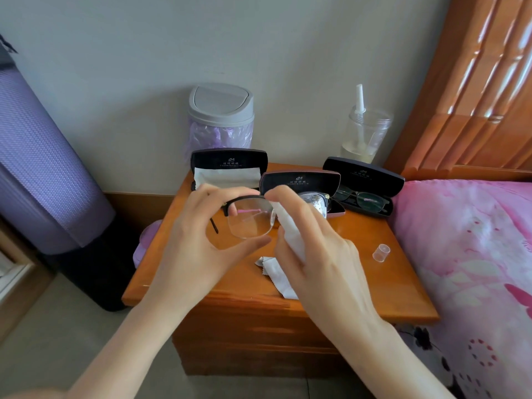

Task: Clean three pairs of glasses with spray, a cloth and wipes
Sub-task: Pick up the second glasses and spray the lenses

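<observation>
Premises: domestic bedroom.
A wooden bedside cabinet (374, 283) is standing against the far wall, with pink floral bedding (475, 254) lying at right and a wooden headboard (475, 96) rising beyond it.

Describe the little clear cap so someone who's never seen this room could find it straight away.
Find the wooden nightstand beside the pink bed. Near its right edge, a small cap stands alone on bare wood. Unlike the black glasses cases behind it, it is see-through and thimble-shaped.

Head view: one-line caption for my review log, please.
Left hand holds glasses above a wooden nightstand while the right hand grips a white spray bottle beside the lenses.
</observation>
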